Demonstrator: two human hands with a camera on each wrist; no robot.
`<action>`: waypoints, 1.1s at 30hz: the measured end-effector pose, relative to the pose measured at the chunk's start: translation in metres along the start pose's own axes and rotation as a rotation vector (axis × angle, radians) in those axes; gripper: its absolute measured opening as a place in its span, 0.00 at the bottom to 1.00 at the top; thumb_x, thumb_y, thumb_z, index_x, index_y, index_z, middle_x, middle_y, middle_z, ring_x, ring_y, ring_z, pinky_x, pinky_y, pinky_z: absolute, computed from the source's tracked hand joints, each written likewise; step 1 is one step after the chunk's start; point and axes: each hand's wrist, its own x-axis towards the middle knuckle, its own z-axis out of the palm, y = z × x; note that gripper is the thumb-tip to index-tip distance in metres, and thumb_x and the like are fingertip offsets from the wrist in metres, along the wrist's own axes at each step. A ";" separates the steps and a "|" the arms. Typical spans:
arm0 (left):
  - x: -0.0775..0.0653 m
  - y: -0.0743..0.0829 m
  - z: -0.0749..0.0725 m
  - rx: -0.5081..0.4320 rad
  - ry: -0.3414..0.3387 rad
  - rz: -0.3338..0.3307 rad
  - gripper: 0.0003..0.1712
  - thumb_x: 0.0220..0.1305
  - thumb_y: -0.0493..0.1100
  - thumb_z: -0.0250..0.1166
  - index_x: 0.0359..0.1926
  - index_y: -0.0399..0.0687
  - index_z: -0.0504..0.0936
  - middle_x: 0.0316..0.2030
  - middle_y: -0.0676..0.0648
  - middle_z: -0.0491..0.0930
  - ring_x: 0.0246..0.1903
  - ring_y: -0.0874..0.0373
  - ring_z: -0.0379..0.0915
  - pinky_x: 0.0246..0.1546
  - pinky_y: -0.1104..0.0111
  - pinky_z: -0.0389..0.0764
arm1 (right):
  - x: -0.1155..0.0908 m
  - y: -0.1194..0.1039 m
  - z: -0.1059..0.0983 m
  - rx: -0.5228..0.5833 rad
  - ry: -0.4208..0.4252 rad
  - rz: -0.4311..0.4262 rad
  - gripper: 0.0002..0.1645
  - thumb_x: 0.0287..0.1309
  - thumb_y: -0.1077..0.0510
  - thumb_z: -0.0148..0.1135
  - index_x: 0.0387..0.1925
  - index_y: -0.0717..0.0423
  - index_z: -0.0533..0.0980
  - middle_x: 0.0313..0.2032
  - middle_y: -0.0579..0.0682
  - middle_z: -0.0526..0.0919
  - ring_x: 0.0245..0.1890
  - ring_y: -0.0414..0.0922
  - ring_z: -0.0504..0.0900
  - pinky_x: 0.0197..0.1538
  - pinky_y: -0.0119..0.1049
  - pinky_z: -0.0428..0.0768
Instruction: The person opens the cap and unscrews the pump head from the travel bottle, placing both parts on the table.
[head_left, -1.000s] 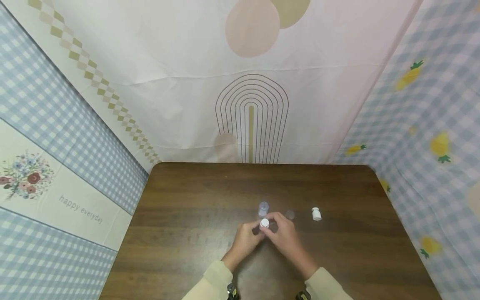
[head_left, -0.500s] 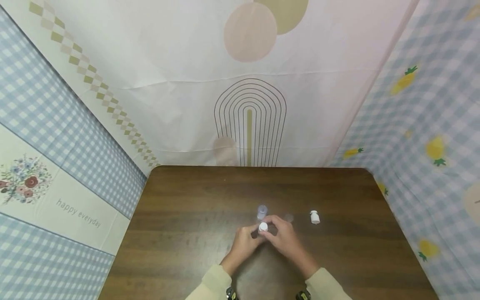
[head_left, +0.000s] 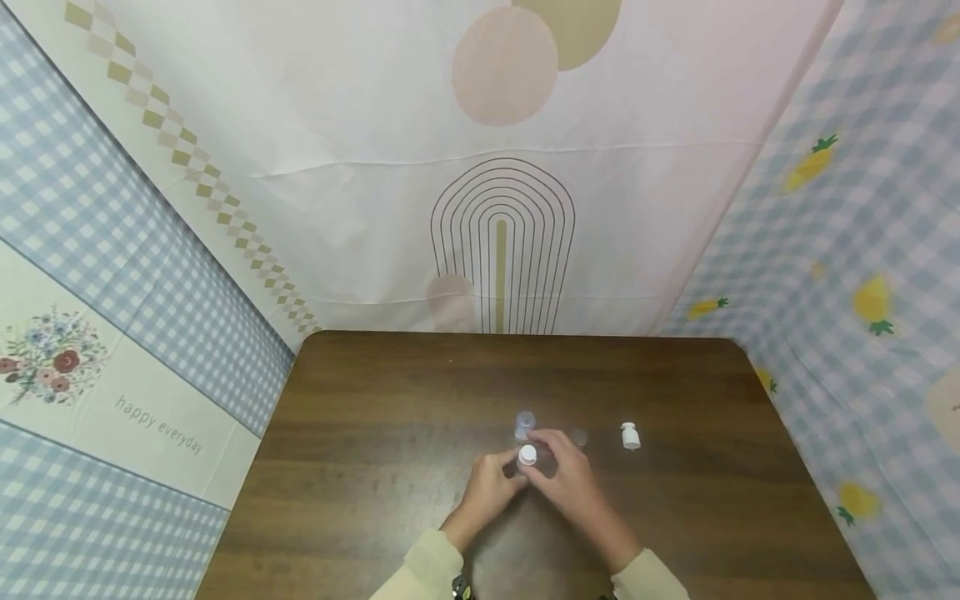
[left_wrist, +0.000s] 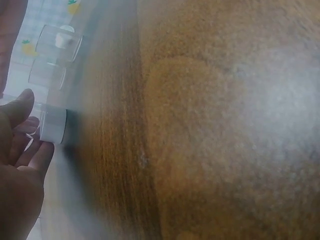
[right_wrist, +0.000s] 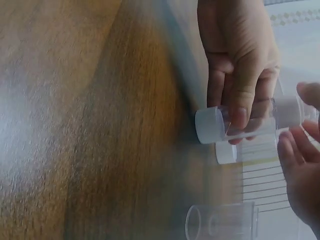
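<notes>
Both hands meet at a small clear bottle with a white base and a round white cap. My left hand grips the bottle's clear body, its thumb laid along the side in the right wrist view. My right hand has thumb and fingertips around the cap, with the index fingertip a little off its edge in the head view. In the left wrist view the white base sticks out beyond the left fingers, close over the table.
Just behind the hands stands a clear container. A faint clear round piece is beside the right hand. Farther right is a small white piece with a narrower top. The brown table is bordered by patterned cloth.
The right index finger and thumb have shifted around the cap and spread slightly, so more of the cap shows. The left hand keeps its hold; the other things stay in place.
</notes>
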 end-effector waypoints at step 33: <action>-0.001 -0.002 0.000 0.004 0.017 0.023 0.25 0.50 0.31 0.76 0.53 0.43 0.89 0.46 0.44 0.90 0.45 0.57 0.86 0.49 0.62 0.87 | -0.001 -0.010 0.009 -0.036 0.048 0.132 0.25 0.49 0.59 0.81 0.48 0.55 0.80 0.40 0.47 0.81 0.39 0.43 0.82 0.43 0.37 0.85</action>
